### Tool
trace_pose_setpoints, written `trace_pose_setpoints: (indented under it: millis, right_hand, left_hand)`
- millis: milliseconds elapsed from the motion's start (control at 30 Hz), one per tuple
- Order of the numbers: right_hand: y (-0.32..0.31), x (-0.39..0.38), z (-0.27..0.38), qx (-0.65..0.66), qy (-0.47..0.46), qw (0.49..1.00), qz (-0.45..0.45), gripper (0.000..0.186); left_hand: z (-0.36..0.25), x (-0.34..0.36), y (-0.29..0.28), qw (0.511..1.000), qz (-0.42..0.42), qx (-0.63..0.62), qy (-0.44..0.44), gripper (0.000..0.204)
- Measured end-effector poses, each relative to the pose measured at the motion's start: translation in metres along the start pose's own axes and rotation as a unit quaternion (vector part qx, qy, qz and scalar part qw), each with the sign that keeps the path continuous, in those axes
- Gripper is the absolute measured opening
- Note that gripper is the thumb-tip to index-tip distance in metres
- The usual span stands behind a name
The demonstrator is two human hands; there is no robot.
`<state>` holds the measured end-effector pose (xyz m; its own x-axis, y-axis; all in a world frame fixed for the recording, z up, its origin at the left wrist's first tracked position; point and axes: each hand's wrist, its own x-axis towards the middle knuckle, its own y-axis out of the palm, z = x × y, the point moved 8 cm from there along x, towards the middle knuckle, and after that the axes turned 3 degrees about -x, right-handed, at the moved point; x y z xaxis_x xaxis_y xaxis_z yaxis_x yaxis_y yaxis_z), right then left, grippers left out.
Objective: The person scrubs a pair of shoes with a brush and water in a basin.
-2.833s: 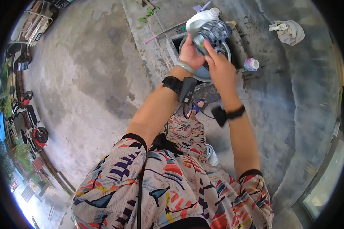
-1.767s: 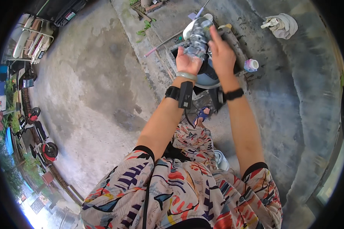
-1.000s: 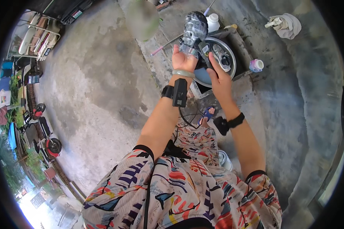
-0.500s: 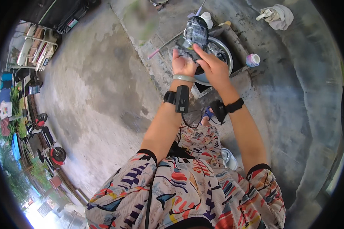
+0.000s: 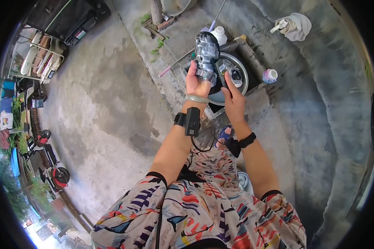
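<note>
Two hands share the work: the left hand [image 5: 198, 84] has its grip curled under one end of a wet shoe [image 5: 207, 53], which is above the left edge of the metal basin [image 5: 246, 77]; the right hand's [image 5: 235, 101] grip pinches a dark oblong brush [image 5: 220, 74]. Good work here would mean bracing the shoe from beneath, stroking firmly along its ridges, and keeping drips inside. Half a second ago the brush lay across the shoe's near end; now it sits off to the right, before the second shoe [image 5: 237, 75].
</note>
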<state>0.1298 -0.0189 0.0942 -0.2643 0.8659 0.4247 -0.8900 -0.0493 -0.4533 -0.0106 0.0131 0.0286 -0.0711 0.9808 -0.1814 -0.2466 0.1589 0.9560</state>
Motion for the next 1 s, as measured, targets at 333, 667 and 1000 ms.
trace_pose_setpoints:
  millis: [333,667,1000]
  right_hand:
    - [-0.004,0.033,0.014,0.015,-0.006,1.000,-0.020,0.048]
    - [-0.028,0.067,0.010,-0.048,-0.023,0.998,0.022,0.044]
    - [-0.019,0.073,0.007,-0.055,-0.003,0.969,0.239,0.047]
  left_hand:
    - [0.004,-0.011,0.013,1.000,0.015,-0.001,-0.005,0.040]
    - [-0.035,-0.041,0.025,0.918,-0.088,0.375,0.097,0.038]
    - [-0.048,-0.038,0.024,0.673,0.008,0.734,0.084,0.025]
